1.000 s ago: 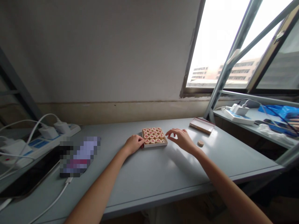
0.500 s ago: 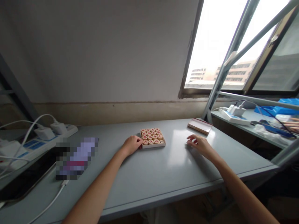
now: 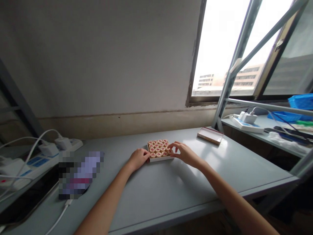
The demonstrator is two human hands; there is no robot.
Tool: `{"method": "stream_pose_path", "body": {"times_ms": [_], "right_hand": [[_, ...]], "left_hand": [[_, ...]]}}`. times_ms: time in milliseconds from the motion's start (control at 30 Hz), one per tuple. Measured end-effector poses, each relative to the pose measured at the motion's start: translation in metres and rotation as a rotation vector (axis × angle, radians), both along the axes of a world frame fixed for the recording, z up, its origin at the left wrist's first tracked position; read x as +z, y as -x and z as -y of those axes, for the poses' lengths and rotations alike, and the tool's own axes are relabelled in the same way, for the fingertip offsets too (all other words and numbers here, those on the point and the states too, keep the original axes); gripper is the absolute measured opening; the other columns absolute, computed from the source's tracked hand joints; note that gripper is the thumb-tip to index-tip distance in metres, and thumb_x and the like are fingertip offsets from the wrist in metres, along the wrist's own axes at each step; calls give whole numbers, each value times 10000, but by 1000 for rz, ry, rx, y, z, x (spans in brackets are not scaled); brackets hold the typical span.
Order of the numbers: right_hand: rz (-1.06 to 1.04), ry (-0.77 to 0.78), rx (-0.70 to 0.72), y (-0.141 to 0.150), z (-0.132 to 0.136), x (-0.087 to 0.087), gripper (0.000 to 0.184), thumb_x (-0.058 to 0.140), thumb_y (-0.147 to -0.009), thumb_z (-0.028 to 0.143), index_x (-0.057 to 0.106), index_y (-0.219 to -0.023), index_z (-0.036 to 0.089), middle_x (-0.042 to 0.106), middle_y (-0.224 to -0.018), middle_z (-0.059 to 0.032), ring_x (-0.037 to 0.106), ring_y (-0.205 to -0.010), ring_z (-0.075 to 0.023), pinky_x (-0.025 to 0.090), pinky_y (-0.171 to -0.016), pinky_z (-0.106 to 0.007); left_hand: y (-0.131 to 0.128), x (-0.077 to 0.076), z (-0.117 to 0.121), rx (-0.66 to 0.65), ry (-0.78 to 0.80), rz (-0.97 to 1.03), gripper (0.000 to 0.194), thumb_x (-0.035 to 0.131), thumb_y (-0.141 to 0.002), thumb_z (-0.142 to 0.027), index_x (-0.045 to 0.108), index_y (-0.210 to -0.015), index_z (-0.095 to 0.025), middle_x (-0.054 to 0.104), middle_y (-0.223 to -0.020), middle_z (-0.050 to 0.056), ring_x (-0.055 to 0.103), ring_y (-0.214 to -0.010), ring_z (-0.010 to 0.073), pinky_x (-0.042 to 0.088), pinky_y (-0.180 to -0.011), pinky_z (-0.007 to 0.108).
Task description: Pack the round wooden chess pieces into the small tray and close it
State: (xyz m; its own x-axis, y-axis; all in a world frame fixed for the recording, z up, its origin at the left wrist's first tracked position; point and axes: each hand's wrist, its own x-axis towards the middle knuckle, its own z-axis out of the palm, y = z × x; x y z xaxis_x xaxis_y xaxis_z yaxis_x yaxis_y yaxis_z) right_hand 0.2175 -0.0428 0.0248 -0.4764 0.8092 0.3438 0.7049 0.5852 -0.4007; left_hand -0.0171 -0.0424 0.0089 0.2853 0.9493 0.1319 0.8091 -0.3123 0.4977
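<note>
A shallow pale box [image 3: 161, 159] sits on the grey desk, filled with rows of round wooden Chinese chess pieces [image 3: 157, 149] marked with red characters. My left hand [image 3: 139, 159] rests at its left side, with curled fingers gripping the front left corner. At the front right corner, my right hand [image 3: 184, 154] reaches over the box edge. Its thumb and fingertips are bent around the corner piece [image 3: 170, 151], which still sits in the box. Behind and to the right lies a clear-topped box lid [image 3: 210, 135], apart from both hands.
On the left lie a pixelated phone [image 3: 81, 174] with a white cable, a dark tablet-like device [image 3: 31, 199] and a power strip [image 3: 70, 145] with plugs. A metal post [image 3: 220, 112] rises at the desk's back right. Beyond it, another desk holds blue trays [image 3: 286, 116].
My right hand has moved left from the bare desk to the box's front right corner and bent its fingers around a piece. My left hand stays at the box. The view has shifted slightly.
</note>
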Motion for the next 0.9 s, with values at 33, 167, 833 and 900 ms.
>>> {"method": "stream_pose_path", "body": {"times_ms": [33,167,833,900], "right_hand": [[-41,13,14,-3,-2,-4,228,610,-743,219,573,-968,215,587,-930,-23,551,-744,-138,428,-711,-273],[-141,18,42,-10,-7,-13,220,611,-747,259,572,-957,205,593,-927,-24,551,-750,-135,432,-725,-272],[29,-163,-74,-16,-6,-19,200,431,-843,378,582,-908,264,632,-864,-16,570,-698,-169,365,-725,-347],[35,-176,-69,-15,-5,-18,195,425,-844,356,584,-902,260,635,-857,-16,572,-712,-172,356,-721,-340]], "left_hand": [[0,0,0,2,2,-4,336,346,-721,-296,563,-499,-167,592,-580,25,491,-555,126,308,-580,240],[0,0,0,7,-5,-7,337,355,-725,-293,571,-500,-165,594,-578,25,494,-562,125,313,-588,236],[117,40,49,574,-214,-484,278,399,-806,-308,576,-953,-151,599,-1023,116,524,-999,238,369,-843,300],[166,35,62,713,-161,-564,387,421,-796,-341,512,-1084,-98,561,-1098,161,491,-1066,275,360,-878,328]]}}
